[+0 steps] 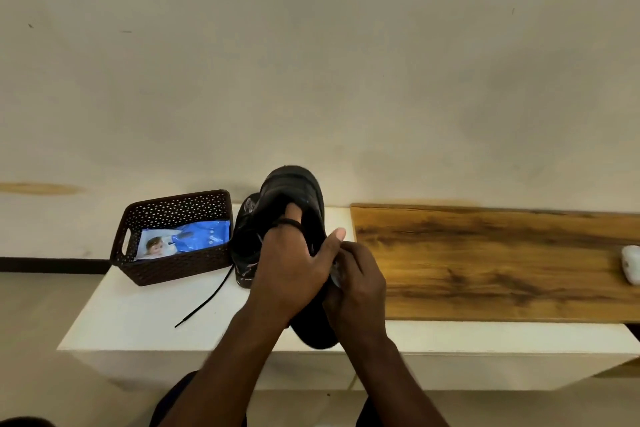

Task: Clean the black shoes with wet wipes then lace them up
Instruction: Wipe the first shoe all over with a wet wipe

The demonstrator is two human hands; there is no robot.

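My left hand (291,270) grips a black shoe (294,194) and holds it up above the white table (138,315), toe pointing away from me. My right hand (356,281) presses a crumpled wet wipe (336,276) against the shoe's right side, fingers curled round the wipe. A second black shoe (246,243) stands on the table just behind and left of the held one, mostly hidden. A loose black lace (204,302) trails from it across the table.
A dark brown perforated basket (173,211) at the table's back left holds a blue wet-wipe pack (187,239). A wooden board (502,263) covers the table's right part, with a small white object (631,263) at its right end. A wall stands close behind.
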